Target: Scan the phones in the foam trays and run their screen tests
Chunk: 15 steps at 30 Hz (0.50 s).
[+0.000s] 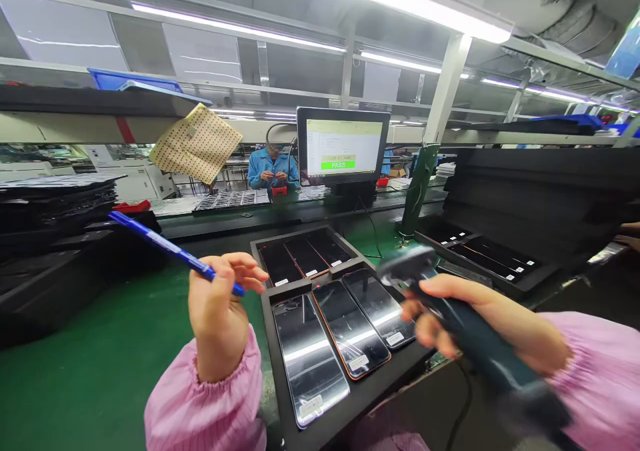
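1. Far L of the black tray (363, 394): a stack of dark trays (55, 204), well apart from it.
2. L of tray, above bench height: blue pen (165, 244), slanted, one end up & away from tray. Best kept outboard like this so the tip can't mark glass.
3. Just L of tray: L hand (215, 311), thumb & fingers closed on the pen nr its tray-side end, other fingers loosely curled. Not obviously touching any phone; good habit to keep that wrist off the screens.
4. Beyond tray, in bkgd: co-worker in blue (270, 168), hands together over something small.
5. In tray, near row, L to R: L phone (307, 351), mid phone (345, 328) w/ orange edge, R phone (377, 304). All lie flat, screens up, white labels (359, 362) at near ends. Glare bands cross the glass, so prob. best to tilt the beam off the shine & hit labels square, one at a time.
6. Beyond tray, raised: monitor (345, 144), green "PASS". Worth a glance per unit.
7. Over tray's R side: handheld scanner (480, 344), blurred; can't tell which label it faces. Steady it for a clean read.
8. R of tray: R hand (483, 298), wrapped round scanner's handle; trigger finger unclear. Mind the cable (463, 404) below.
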Each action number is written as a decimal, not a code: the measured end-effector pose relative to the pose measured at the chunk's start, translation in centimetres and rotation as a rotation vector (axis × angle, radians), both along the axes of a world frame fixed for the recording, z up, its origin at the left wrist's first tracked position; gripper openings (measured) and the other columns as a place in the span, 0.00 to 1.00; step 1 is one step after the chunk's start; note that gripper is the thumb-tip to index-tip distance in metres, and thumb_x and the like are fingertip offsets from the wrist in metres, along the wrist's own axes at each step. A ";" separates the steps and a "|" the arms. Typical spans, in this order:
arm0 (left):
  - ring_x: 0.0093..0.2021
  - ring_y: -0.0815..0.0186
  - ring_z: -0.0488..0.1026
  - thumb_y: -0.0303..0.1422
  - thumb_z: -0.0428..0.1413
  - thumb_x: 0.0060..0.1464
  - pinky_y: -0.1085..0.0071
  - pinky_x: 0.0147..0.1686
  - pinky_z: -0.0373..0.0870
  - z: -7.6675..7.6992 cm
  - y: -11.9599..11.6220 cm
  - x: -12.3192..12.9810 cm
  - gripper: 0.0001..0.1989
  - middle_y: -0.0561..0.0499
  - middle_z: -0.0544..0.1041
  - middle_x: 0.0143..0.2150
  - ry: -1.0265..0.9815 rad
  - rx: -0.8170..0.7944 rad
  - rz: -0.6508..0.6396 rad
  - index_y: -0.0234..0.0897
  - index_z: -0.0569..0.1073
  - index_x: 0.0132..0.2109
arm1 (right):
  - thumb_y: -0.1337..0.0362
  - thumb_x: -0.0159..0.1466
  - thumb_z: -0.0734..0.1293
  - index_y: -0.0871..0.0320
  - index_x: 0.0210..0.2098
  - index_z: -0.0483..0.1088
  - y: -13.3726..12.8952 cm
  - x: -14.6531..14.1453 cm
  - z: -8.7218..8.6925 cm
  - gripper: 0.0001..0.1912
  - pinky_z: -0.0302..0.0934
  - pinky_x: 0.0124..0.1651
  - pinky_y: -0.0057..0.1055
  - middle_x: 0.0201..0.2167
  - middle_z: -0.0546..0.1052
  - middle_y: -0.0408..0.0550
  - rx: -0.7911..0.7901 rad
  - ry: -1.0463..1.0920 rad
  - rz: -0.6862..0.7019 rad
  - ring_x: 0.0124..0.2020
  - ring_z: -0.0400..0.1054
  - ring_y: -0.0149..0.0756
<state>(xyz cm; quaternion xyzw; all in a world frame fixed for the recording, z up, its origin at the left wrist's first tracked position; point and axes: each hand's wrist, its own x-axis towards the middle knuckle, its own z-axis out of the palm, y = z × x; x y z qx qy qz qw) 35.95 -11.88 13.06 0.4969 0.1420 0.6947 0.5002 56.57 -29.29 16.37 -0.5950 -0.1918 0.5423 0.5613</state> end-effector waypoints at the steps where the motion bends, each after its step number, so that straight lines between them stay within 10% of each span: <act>1: 0.25 0.64 0.74 0.40 0.60 0.43 0.72 0.20 0.69 -0.3 -0.7 0.4 0.15 0.54 0.75 0.27 0.046 0.008 -0.080 0.39 0.61 0.30 | 0.64 0.53 0.66 0.60 0.31 0.67 1.6 -0.8 0.2 0.07 0.67 0.25 0.22 0.32 0.75 0.51 0.133 -0.034 -0.042 0.28 0.73 0.33; 5: 0.42 0.60 0.74 0.40 0.60 0.45 0.65 0.38 0.73 -2.4 -3.2 2.2 0.16 0.49 0.76 0.40 0.192 0.000 -0.288 0.40 0.62 0.35 | 0.62 0.49 0.69 0.57 0.38 0.64 8.3 -5.1 0.0 0.17 0.68 0.39 0.32 0.34 0.72 0.45 0.508 -0.260 -0.017 0.36 0.70 0.35; 9: 0.29 0.68 0.73 0.35 0.66 0.35 0.75 0.27 0.73 -3.2 -3.2 2.8 0.22 0.56 0.74 0.30 0.214 -0.165 -0.059 0.40 0.64 0.37 | 0.55 0.54 0.67 0.57 0.42 0.61 12.1 -8.6 0.5 0.20 0.66 0.41 0.38 0.33 0.70 0.45 0.589 -0.500 0.211 0.36 0.69 0.37; 12: 0.24 0.68 0.72 0.34 0.67 0.33 0.73 0.24 0.72 -2.0 -2.3 2.2 0.23 0.57 0.73 0.27 0.139 -0.274 0.121 0.39 0.65 0.37 | 0.52 0.58 0.63 0.58 0.43 0.64 13.7 -7.5 1.4 0.19 0.62 0.48 0.40 0.42 0.70 0.50 0.668 -0.686 0.426 0.44 0.66 0.40; 15: 0.22 0.66 0.72 0.33 0.64 0.36 0.67 0.24 0.74 -0.3 -1.7 1.2 0.22 0.53 0.76 0.32 0.097 -0.280 0.159 0.40 0.66 0.40 | 0.56 0.59 0.61 0.57 0.41 0.65 16.9 -3.1 1.6 0.14 0.56 0.54 0.44 0.45 0.71 0.51 0.823 -0.995 0.198 0.50 0.63 0.42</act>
